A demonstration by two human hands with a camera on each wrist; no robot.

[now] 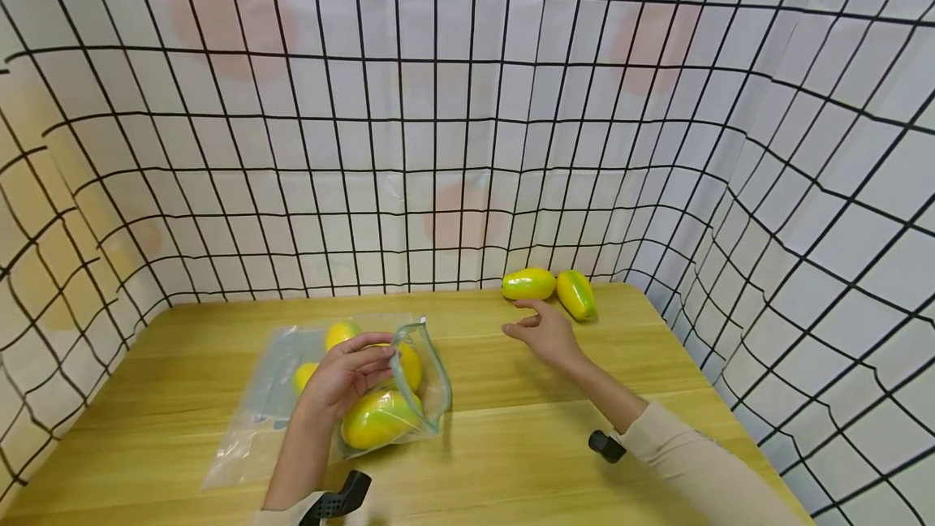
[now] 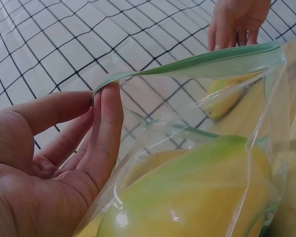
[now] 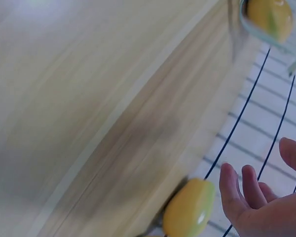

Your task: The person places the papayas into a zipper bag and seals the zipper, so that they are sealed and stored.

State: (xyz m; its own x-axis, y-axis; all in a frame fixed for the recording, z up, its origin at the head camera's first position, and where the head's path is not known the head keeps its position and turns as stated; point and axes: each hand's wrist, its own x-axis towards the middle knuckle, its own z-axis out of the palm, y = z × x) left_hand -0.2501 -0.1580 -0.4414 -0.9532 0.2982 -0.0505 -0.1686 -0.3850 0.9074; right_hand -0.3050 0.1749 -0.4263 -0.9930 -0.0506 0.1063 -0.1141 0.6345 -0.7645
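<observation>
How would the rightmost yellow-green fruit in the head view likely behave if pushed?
The rightmost fruit would probably roll, given its rounded, elongated shape. It looks glossy, with bright highlights, so it may be slippery. A leftward push would likely bump the neighbouring fruit close beside it.

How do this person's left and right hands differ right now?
The left hand pinches the clear bag by its green rim, while the right hand holds nothing. The left hand is beside bagged fruit; the right hand is near two loose fruits toward the table's back edge. Both are bare, with pale sleeves.
</observation>
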